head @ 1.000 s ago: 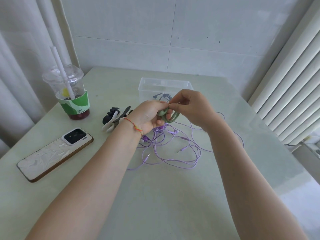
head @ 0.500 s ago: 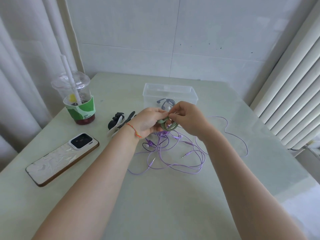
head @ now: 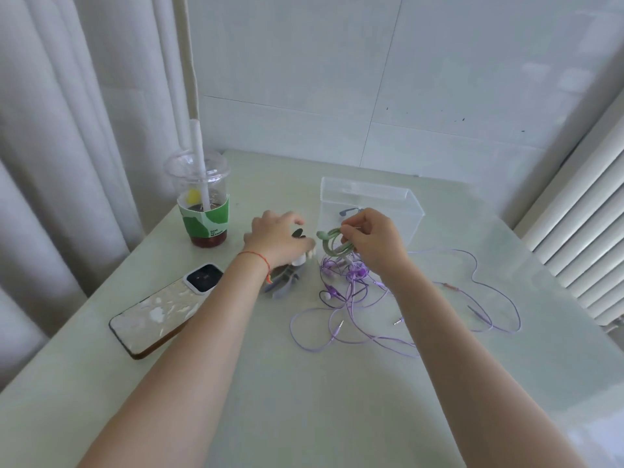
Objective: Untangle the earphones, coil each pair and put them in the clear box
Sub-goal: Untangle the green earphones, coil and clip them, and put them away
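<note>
Green earphone coil (head: 332,243) pinched in right hand (head: 373,239)

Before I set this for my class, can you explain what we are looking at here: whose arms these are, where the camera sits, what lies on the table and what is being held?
There is no machine, only a person working with bare hands. The single camera is worn on the head, looking forward and down. The right hand pinches a coiled pale green earphone cable. The left hand reaches over a small heap of black and white clips; whether it holds one is unclear. On the pale green table lie tangled purple earphones, a clear plastic box with something grey inside, a lidded plastic drink cup with a green sleeve and a phone in a pearly white case.
</note>
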